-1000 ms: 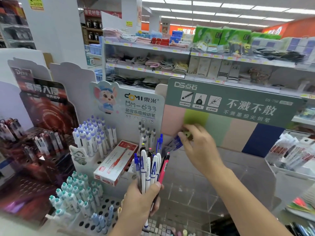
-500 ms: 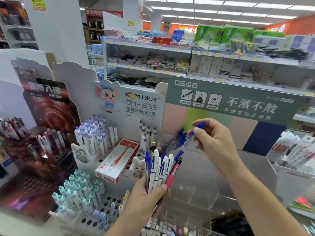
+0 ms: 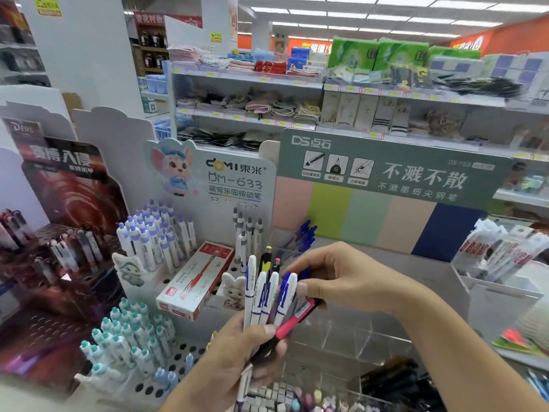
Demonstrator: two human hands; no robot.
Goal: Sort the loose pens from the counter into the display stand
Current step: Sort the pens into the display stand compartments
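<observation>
My left hand (image 3: 237, 352) grips a bunch of pens (image 3: 267, 295) upright at lower centre: several white pens with blue clips, a pink and black one, and a dark one with a yellow top. My right hand (image 3: 335, 281) reaches into the bunch from the right, fingertips pinching the top of the rightmost white pen. Behind the hands stands the clear acrylic display stand (image 3: 341, 331) with tiered compartments. A few blue pens (image 3: 304, 236) lean in its back left compartment.
A white DOMI peg stand (image 3: 178, 361) at left holds purple-capped and teal-capped pens plus a red pen box (image 3: 193, 281). A dark stand (image 3: 59, 263) sits far left. A white bin of packaged pens (image 3: 499, 257) is at right. Store shelves fill the background.
My right hand put a blue pen into the back left compartment of the stand, then came down to the bunch in my left hand. The left hand rose a little.
</observation>
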